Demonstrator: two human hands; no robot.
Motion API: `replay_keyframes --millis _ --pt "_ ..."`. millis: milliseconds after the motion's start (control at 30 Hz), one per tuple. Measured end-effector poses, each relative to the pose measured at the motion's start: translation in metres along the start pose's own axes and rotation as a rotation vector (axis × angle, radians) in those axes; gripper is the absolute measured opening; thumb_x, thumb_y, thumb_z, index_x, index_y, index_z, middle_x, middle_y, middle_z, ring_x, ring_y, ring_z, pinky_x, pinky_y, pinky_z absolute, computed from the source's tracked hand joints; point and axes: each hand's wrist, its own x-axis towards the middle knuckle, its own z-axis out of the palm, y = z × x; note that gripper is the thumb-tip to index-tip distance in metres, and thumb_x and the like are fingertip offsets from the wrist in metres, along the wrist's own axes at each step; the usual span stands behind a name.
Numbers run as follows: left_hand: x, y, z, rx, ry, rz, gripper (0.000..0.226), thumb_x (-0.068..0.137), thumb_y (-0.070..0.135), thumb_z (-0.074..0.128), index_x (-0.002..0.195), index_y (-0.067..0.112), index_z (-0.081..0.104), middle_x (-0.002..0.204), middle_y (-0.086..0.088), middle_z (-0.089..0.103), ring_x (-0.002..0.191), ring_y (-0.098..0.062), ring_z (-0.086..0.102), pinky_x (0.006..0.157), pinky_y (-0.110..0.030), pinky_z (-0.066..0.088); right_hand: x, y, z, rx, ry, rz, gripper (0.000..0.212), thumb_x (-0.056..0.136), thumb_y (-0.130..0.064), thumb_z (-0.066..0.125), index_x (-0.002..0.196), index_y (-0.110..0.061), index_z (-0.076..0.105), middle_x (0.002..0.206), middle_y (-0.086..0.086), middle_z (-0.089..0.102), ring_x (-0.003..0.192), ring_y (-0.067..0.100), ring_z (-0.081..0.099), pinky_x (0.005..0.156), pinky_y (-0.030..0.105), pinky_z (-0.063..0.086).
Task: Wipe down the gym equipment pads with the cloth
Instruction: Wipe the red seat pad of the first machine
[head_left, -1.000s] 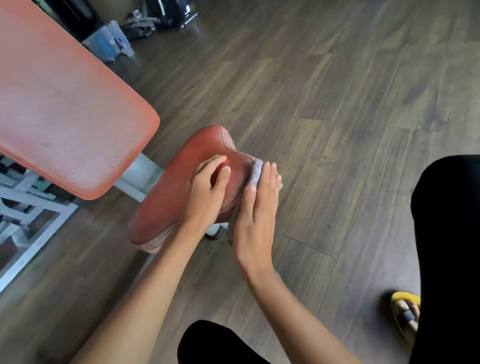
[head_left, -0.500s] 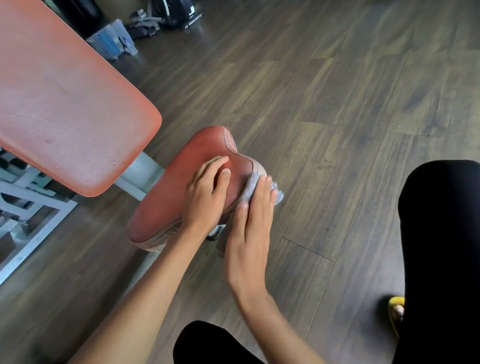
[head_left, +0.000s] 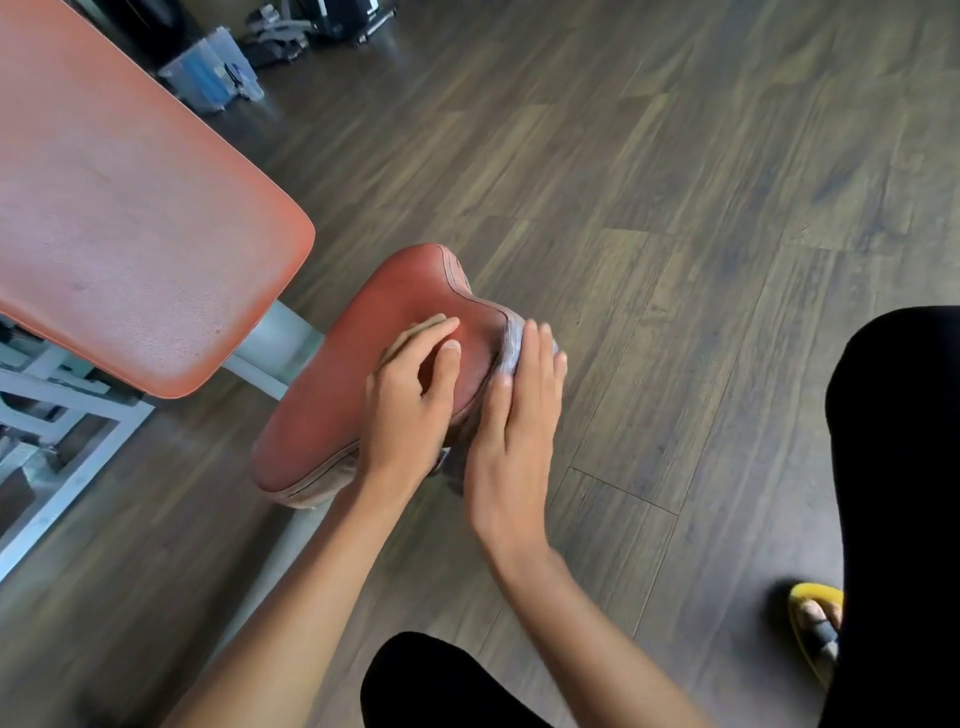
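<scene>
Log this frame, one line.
phase: wipe | right hand: presses cloth against seat pad edge | left hand: rests on seat pad top | back pad: no contact

arms (head_left: 291, 613): bare, sleeveless | legs (head_left: 898, 493): black trousers | foot: yellow sandal (head_left: 815, 631)

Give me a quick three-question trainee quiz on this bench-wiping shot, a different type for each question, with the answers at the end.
1. Multiple choice: which hand presses the cloth against the seat pad?
A. left hand
B. right hand
C. both hands
2. True or false: the left hand rests on the top of the seat pad.
3. Fill in, top or side: the cloth lies against the seat pad's ____ edge.

Key: 1 B; 2 true; 3 side.
</scene>
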Motion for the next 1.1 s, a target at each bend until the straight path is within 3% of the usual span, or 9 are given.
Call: replay_keyframes --millis 67,133,267,367,467,633,800,967,1100 --pt "-0.009 0.000 0.001 -0.005 0.028 0.035 0.036 0.098 0.029 0.046 0.123 0.015 0.068 0.129 0.002 0.065 0.127 -0.009 0.054 0.109 -0.039 0.042 0.033 0.000 -0.003 0.009 0.004 0.080 0.045 0.110 -0.026 0.026 0.155 -0.026 0.031 0.164 -0.013 0.020 0.153 0.002 0.002 0.124 0.023 0.002" --pt "-0.016 0.000 0.001 -0.005 0.051 0.059 0.035 0.099 0.026 0.045 0.123 0.012 0.068 0.128 0.000 0.065 0.127 -0.014 0.055 0.108 -0.043 0.042 0.024 -0.004 -0.005 0.053 0.018 0.132 0.046 0.110 -0.027 0.028 0.156 -0.028 0.030 0.164 -0.016 0.019 0.152 -0.001 0.003 0.124 0.022 0.004" --pt "-0.020 -0.003 0.000 -0.025 0.053 0.123 0.033 0.100 0.022 0.046 0.122 0.009 0.067 0.128 -0.002 0.066 0.127 -0.016 0.056 0.107 -0.047 0.043 -0.033 0.001 -0.008 0.065 -0.036 0.019 0.050 0.110 -0.022 0.032 0.157 -0.027 0.018 0.164 -0.022 0.008 0.151 -0.004 -0.005 0.120 0.014 0.000" --pt "-0.016 -0.005 0.000 -0.043 0.037 0.115 0.032 0.101 0.021 0.047 0.123 0.010 0.067 0.130 -0.002 0.065 0.127 -0.016 0.055 0.108 -0.047 0.042 0.013 0.005 -0.004 0.011 0.000 0.025 0.046 0.110 -0.023 0.028 0.156 -0.024 0.029 0.162 -0.019 0.016 0.151 -0.002 0.001 0.124 0.023 0.002" --pt "-0.016 -0.006 0.000 -0.028 0.031 0.117 0.033 0.100 0.022 0.047 0.122 0.009 0.067 0.129 -0.001 0.064 0.127 -0.016 0.054 0.108 -0.045 0.042 0.039 0.000 -0.004 0.043 0.018 0.085 0.043 0.110 -0.022 0.028 0.152 -0.024 0.039 0.152 -0.023 0.029 0.144 -0.012 0.012 0.125 0.030 0.009" --pt "-0.014 -0.007 0.001 0.032 0.035 0.168 0.033 0.099 0.022 0.045 0.118 0.008 0.068 0.127 -0.002 0.065 0.125 -0.018 0.056 0.105 -0.048 0.042 -0.015 0.004 -0.010 0.001 -0.042 0.027 0.048 0.110 -0.023 0.030 0.156 -0.027 0.019 0.165 -0.017 0.010 0.151 -0.003 -0.004 0.123 0.020 0.000" --pt "-0.013 0.001 0.001 -0.029 0.045 0.061 0.029 0.096 0.024 0.051 0.115 0.012 0.069 0.127 0.002 0.064 0.124 -0.010 0.055 0.108 -0.041 0.041 0.048 -0.005 -0.013 -0.069 -0.101 0.103 0.045 0.107 -0.030 0.029 0.149 -0.027 0.043 0.157 -0.016 0.036 0.149 0.003 0.022 0.124 0.038 0.017" --pt "-0.001 0.022 0.004 -0.033 0.118 -0.236 0.025 0.088 0.025 0.062 0.111 0.018 0.069 0.122 0.012 0.062 0.125 -0.008 0.052 0.107 -0.023 0.036 0.051 -0.006 -0.029 -0.020 -0.225 0.148 0.041 0.108 -0.033 0.034 0.148 -0.032 0.046 0.154 -0.022 0.040 0.145 -0.003 0.027 0.123 0.036 0.023" --pt "0.021 0.035 0.021 0.146 0.147 -0.390 0.038 0.084 0.041 0.054 0.117 0.027 0.067 0.120 0.008 0.068 0.117 -0.018 0.059 0.105 -0.040 0.042 0.053 -0.004 -0.044 0.022 -0.347 0.168 0.043 0.108 -0.034 0.036 0.151 -0.033 0.039 0.155 -0.026 0.036 0.145 -0.008 0.025 0.123 0.031 0.023"
